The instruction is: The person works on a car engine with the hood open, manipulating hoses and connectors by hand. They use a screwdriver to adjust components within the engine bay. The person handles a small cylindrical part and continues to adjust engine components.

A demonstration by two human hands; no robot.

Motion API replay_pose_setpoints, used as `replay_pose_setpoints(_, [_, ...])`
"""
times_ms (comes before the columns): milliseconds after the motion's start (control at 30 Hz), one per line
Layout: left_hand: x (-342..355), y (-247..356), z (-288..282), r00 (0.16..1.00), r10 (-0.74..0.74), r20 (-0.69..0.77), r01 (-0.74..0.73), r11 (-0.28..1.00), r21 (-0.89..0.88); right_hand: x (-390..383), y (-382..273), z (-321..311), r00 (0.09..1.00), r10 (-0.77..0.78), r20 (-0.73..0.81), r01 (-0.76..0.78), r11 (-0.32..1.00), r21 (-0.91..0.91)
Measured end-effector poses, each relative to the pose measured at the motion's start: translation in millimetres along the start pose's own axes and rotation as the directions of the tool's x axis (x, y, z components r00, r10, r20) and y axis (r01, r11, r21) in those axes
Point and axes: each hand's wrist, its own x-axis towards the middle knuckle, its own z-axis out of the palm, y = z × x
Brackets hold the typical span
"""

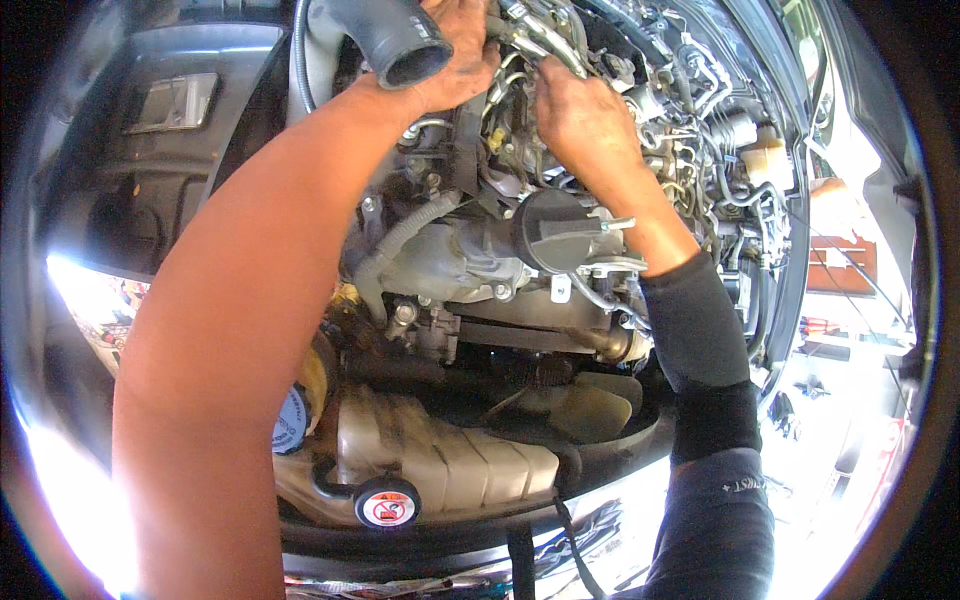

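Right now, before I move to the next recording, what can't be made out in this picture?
All in the head view:
- Left hand: partly cut off by the top edge; its grip cannot be told.
- Right hand: some fingertips hidden behind the hand itself.
- Black hose: far end cut off by the top edge.
- Blue cap: partly hidden by the left forearm.

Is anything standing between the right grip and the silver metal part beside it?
Nothing visible stands between the right grip and the silver metal part; they meet in view, though contact is unclear. The black rubber hose is farther left.
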Motion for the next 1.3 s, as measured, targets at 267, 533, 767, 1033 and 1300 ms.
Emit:
replay_pose_setpoints(267, [1,-2,11,0.998,-0.058,0.014,0.057,0.998,0.036,-2,0,3,1.0,0.021,-0.005,-0.021,1.0,0.009])
replay_pose_setpoints(533, [-2,-4,21,0.999,-0.022,-0.037,0.026,0.994,0.103,2,-1,5,1.0,-0.005,-0.011,0.005,1.0,0.006])
replay_pose_setpoints(767, [-4,-15,26,0.965,0.147,-0.217,-0.143,0.989,0.037,0,-1,0,0.998,0.053,0.046,-0.054,0.998,0.012])
replay_pose_setpoints(1033, [-3,-12,24,0.994,0.045,-0.103,-0.037,0.996,0.084,-5,0,1,1.0,0.001,-0.011,-0.001,1.0,-0.006])
replay_pose_setpoints(1300, [0,-8,21,0.998,-0.011,-0.066,0.017,0.997,0.078,1,-1,4,1.0,0.015,-0.004,-0.015,1.0,0.007])
